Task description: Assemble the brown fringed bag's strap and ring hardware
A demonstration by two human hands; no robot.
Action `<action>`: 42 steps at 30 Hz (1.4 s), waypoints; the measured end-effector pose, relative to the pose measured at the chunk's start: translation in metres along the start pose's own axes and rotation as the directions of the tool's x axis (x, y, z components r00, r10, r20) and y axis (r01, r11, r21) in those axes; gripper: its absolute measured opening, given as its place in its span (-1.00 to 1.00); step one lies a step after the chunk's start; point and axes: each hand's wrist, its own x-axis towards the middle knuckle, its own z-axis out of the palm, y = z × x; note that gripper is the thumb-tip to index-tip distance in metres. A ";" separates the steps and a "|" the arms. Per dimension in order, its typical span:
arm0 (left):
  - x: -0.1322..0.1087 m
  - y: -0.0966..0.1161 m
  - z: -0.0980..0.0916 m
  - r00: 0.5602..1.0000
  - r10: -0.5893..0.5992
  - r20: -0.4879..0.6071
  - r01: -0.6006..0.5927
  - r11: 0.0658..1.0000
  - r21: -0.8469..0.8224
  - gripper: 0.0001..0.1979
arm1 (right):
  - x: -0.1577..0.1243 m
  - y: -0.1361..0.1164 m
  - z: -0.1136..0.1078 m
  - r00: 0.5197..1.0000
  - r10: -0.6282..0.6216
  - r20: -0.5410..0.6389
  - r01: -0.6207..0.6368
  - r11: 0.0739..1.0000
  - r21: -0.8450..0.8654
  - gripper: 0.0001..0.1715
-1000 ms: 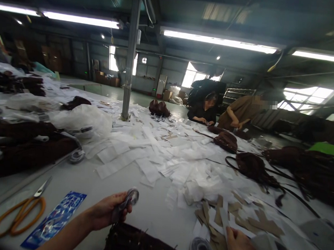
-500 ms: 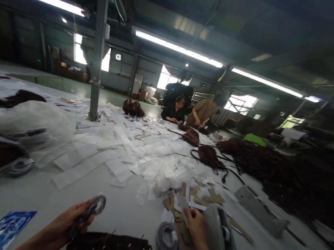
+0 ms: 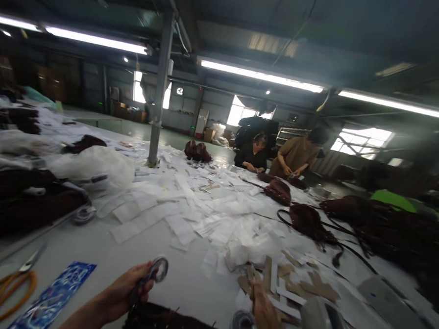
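Observation:
My left hand [image 3: 135,285] is closed around a grey looped piece [image 3: 159,269] that looks like a handle part wrapped in film. Just below that hand, a dark brown bag [image 3: 170,324] shows at the bottom edge, mostly cut off. My right hand [image 3: 265,309] reaches over a pile of brown card strips [image 3: 268,275], its fingers pressed together at the pile's near left side. What lies between those fingers is hard to make out. Beside this hand sits a grey coil [image 3: 244,325], and to its right a grey tape-dispenser-like device [image 3: 320,319].
Orange-handled scissors [image 3: 10,291] and a blue patterned packet [image 3: 56,293] lie at left. White paper scraps [image 3: 216,223] cover the middle of the table [image 3: 126,258]. A post [image 3: 160,92] stands behind. Brown bags [image 3: 308,220] heap up at right. Two people [image 3: 293,153] work across the table.
The view has swung left, bringing the scissors into sight. My right hand, which held a pale card strip, has turned edge-on at the card pile. My left hand keeps its hold.

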 end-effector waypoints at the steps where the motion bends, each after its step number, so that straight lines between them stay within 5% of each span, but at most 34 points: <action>1: 0.002 -0.001 -0.002 1.000 0.006 -0.011 -0.006 1.000 -0.011 -0.58 | -0.010 -0.013 0.012 0.997 -0.035 0.074 0.032 0.999 0.041 -0.27; 4: 0.007 -0.004 -0.007 1.000 0.021 -0.009 -0.021 0.999 -0.024 -0.60 | -0.044 -0.053 0.048 0.951 -0.147 0.272 0.091 0.974 0.210 -0.39; 8: 0.004 -0.004 -0.005 0.998 0.049 0.045 -0.050 0.998 0.030 -0.62 | -0.075 -0.097 0.088 0.864 -0.148 0.482 -0.088 0.897 0.434 -0.40; 15: 0.001 -0.003 0.000 0.991 0.103 0.090 -0.110 0.992 0.067 -0.62 | -0.089 -0.117 0.128 0.944 -0.246 0.219 0.188 0.949 0.254 -0.63; 20: 0.002 -0.004 -0.004 0.994 0.081 0.074 -0.082 0.997 0.010 -0.62 | -0.075 -0.095 0.119 0.966 -0.244 0.080 0.224 0.954 0.200 -0.53; 27: 0.004 -0.005 -0.003 0.995 0.032 0.097 -0.026 0.998 -0.062 -0.57 | -0.050 -0.051 0.107 0.969 -0.201 0.141 0.197 0.980 0.039 -0.61; 30: 0.006 -0.006 -0.004 0.996 0.017 0.090 -0.011 0.998 -0.065 -0.56 | -0.055 -0.054 0.117 0.977 -0.179 0.116 0.158 0.973 0.169 -0.54; 36: 0.005 -0.006 0.005 0.990 0.121 0.073 -0.129 0.985 0.118 -0.56 | -0.085 -0.099 0.123 0.947 -0.170 0.273 0.026 0.887 0.461 -0.37; 42: -0.005 -0.004 0.024 0.962 0.262 0.077 -0.270 0.868 0.418 -0.50 | -0.102 -0.121 0.138 0.986 -0.072 0.149 -0.015 0.859 0.512 -0.43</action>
